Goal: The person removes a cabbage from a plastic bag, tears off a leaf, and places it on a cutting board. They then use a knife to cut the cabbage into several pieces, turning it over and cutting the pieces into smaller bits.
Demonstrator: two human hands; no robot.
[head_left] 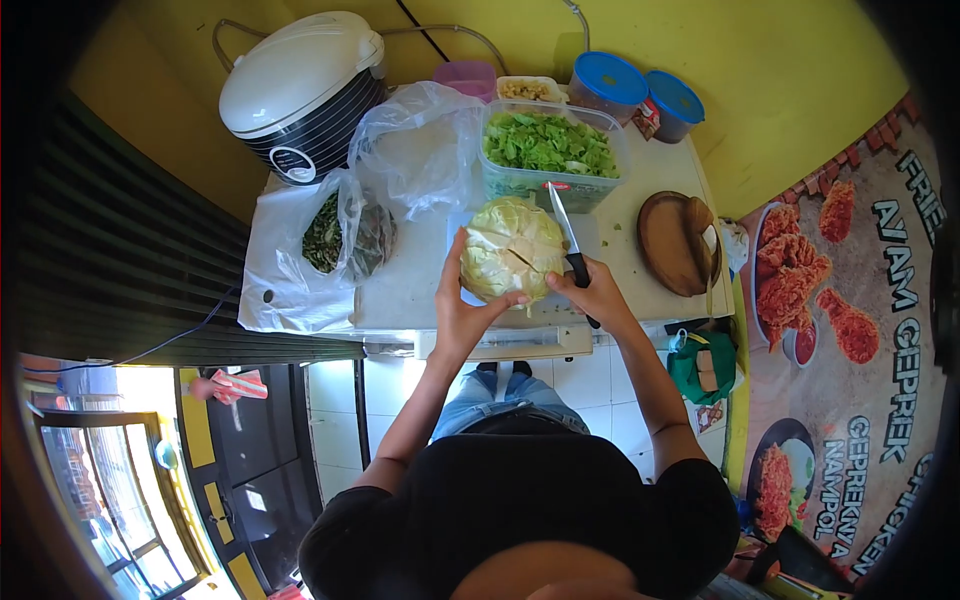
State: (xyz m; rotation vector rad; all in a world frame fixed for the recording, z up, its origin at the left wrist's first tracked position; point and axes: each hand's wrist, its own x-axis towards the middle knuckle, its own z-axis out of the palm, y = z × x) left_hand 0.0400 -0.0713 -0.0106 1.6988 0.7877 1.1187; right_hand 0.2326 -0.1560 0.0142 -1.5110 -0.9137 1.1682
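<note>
The cabbage (512,250) was held at the tabletop's (400,300) front by the left hand's (466,312) spread grip; the knife (565,235) was clasped in the right hand's (592,290) closed grip. Chopped lettuce (550,143) was contained in the clear tub (603,190) behind, dark leafy greens (323,238) in a plastic bag (372,240).

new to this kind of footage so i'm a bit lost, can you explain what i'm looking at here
There is no machine: these are a person's bare hands, in one picture from a camera worn on the head, looking down. On the table are a cabbage, a clear tub of cut greens, a rice cooker, plastic bags and a wooden dish. The left hand steadies the cabbage; the right hand grips a knife, with its thumb at the cabbage's edge.
</note>
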